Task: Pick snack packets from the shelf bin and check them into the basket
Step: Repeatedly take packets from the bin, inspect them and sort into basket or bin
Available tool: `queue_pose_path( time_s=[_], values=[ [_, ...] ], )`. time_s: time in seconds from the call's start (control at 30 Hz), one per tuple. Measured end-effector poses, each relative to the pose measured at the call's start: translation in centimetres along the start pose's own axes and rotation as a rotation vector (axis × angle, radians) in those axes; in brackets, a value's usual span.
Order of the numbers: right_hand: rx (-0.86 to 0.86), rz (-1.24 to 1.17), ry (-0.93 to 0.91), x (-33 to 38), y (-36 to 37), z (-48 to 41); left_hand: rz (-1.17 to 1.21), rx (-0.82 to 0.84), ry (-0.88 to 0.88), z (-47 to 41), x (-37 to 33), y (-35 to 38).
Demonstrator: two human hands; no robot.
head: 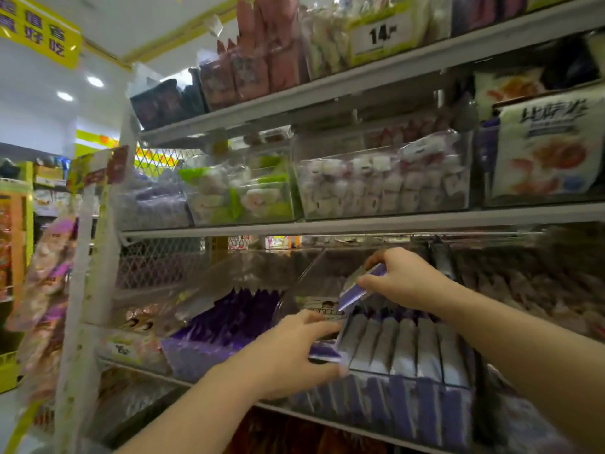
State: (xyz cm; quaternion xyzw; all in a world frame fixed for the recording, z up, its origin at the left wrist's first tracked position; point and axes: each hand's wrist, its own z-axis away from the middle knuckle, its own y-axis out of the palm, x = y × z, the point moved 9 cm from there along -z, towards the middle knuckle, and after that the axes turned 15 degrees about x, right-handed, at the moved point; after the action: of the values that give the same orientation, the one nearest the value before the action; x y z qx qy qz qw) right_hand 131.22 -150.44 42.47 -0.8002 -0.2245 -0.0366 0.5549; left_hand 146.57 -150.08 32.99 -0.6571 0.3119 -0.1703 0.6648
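Head view, motion-blurred in places.

Left forearm [203, 411] comes in from the bottom-left and angles up to the right. Left hand [291, 355] is palm-down at the near-left corner of the clear plastic shelf bin [409, 417]. Its fingers [324, 327] are extended together over the top of a flat purple snack packet [322, 352], with the thumb underneath, so the packet is gripped between them. The thumb tip is smeared and the exact contact is hard to read.

Right forearm [523, 339] comes in from the right edge and angles up to the left. Right hand [406, 278] sits above the bin, well clear of the left hand. Its curled fingers [376, 257] and thumb pinch the upper end of a second purple-and-silver foil packet [355, 291]. That packet is tilted, with its lower end pointing down-left, and is raised above the stock.

The rest of the stock is a row of upright silver-and-purple packets [406, 345], packed edge to edge inside the bin. The bin sits on the grey metal shelf [360, 224] unit, third tier down. The neighbouring bin of dark purple packets [229, 319] is just to the left.
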Motion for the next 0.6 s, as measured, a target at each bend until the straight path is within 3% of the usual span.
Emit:
queue_pose_path(
  time_s=[0.1, 0.23, 0.5, 0.6],
  values=[
    [0.046, -0.013, 0.053, -0.5, -0.2, -2.2, -0.118, 0.003, 0.032, -0.8, 0.1, 0.0],
    [0.130, -0.008, 0.098, -1.4, 0.1, -4.7, -0.258, -0.113, 0.102, -0.8, 0.3, -1.1],
    [0.104, 0.018, 0.067, -1.2, -0.1, -7.4, -0.472, -0.243, 0.204, -0.4, 0.2, -1.6],
    [0.079, -0.006, 0.033, -1.1, 0.5, -7.9, -0.530, -0.399, 0.283, 0.6, -0.3, -2.5]
  ],
)
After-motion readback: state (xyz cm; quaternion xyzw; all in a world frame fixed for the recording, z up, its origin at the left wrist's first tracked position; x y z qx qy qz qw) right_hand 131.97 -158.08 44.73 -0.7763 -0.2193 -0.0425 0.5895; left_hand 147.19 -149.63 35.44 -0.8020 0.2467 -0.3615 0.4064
